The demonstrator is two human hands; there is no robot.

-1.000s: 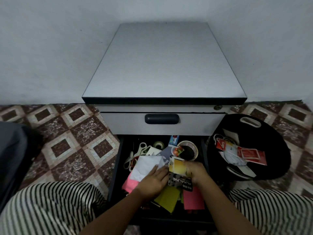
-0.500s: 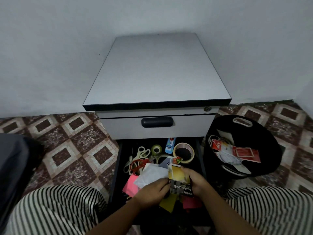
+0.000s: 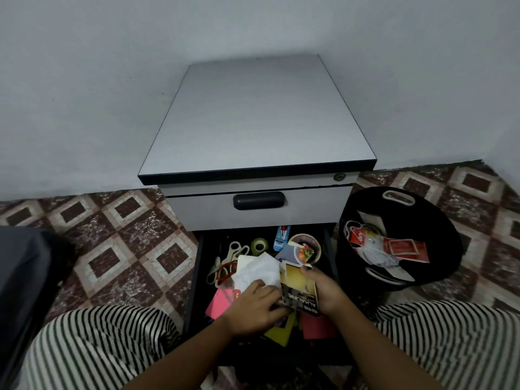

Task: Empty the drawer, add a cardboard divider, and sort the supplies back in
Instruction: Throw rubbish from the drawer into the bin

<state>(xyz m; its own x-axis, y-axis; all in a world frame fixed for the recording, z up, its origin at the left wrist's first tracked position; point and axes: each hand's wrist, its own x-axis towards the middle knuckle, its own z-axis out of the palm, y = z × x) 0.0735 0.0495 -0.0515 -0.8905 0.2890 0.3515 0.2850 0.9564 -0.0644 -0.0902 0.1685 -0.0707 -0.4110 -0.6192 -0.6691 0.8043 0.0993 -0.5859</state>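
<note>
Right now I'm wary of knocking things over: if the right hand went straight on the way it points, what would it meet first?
Probably the fruit-printed card lying over the tape roll, just beyond the right hand and its battery pack; depth is unclear.

The battery pack (image 3: 300,291) reads "ALKALINE", seen upside down

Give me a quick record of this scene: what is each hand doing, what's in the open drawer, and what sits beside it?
Right hand: grips a battery pack, thumb on top
Left hand: touches white paper; grip unclear
Open drawer: scissors, green tape, tan tape roll, pink notes
Black basket: right of the drawer, holds red packets
Upper drawer: closed
</note>
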